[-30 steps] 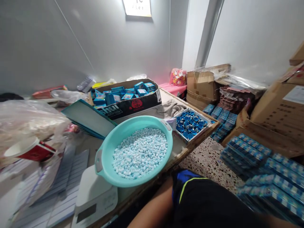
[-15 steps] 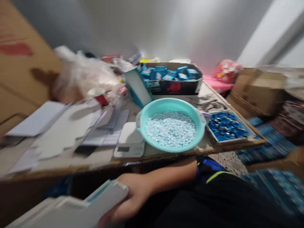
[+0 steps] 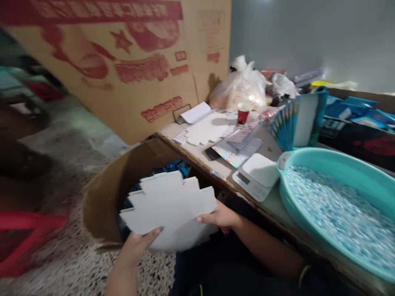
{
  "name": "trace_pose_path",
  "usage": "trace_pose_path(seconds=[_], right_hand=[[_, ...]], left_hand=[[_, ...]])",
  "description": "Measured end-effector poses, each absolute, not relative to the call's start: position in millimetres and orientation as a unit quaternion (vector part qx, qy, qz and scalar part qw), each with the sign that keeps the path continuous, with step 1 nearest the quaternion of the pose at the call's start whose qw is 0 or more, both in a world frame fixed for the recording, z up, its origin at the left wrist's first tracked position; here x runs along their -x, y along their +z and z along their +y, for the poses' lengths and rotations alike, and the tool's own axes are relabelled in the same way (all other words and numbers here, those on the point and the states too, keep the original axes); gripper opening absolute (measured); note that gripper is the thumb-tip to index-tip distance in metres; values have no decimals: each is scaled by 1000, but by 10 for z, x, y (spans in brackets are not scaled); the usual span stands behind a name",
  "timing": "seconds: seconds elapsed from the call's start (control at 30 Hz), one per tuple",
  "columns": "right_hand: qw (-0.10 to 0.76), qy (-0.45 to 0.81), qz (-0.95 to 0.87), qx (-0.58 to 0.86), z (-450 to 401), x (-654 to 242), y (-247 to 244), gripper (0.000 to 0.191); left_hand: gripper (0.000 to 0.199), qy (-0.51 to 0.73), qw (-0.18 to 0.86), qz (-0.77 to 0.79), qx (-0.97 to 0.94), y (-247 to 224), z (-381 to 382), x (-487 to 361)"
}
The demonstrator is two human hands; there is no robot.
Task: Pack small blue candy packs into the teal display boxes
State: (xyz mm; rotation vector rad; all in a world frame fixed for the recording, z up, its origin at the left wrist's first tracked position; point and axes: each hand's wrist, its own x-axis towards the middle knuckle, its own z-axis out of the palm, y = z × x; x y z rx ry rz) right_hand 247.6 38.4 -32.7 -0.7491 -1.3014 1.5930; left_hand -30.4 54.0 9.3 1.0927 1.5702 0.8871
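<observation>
A stack of flat white die-cut cardboard blanks (image 3: 175, 205), fanned a little with notched edges, lies between my two hands above my lap. My left hand (image 3: 138, 244) grips its near left edge, thumb on top and fingers hidden beneath. On the right edge my right hand (image 3: 220, 216) is closed the same way, thumb over the top sheet. Behind the stack an open cardboard box (image 3: 101, 197) on the floor holds blue packets (image 3: 179, 166). More white blanks (image 3: 205, 129) lie on the table beyond.
A white scale (image 3: 257, 174) sits near the table edge, beside a turquoise basin (image 3: 285, 185) of small pale-blue pieces. Farther back are a paper cup (image 3: 242, 114), a tied plastic bag (image 3: 242, 88) and fanned blue cartons (image 3: 285, 123). A large carton (image 3: 123, 70) stands left; a red stool (image 3: 27, 234) is on the floor.
The view has swung left, showing the floor box and large carton. The white blanks are now in front of me, with both hands on them; earlier only one hand showed, holding the stack.
</observation>
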Motion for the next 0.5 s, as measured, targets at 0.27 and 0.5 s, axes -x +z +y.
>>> trace_pose_path(seconds=[0.27,0.5], right_hand=[[444,619,-544,353,57,-2555,82,61],[466,496,-573,456,-371,-2315,206,42]], left_hand=[[85,408,572,600,-384,415,-87,265],[76,424,494,628,-428,497,-441,48]])
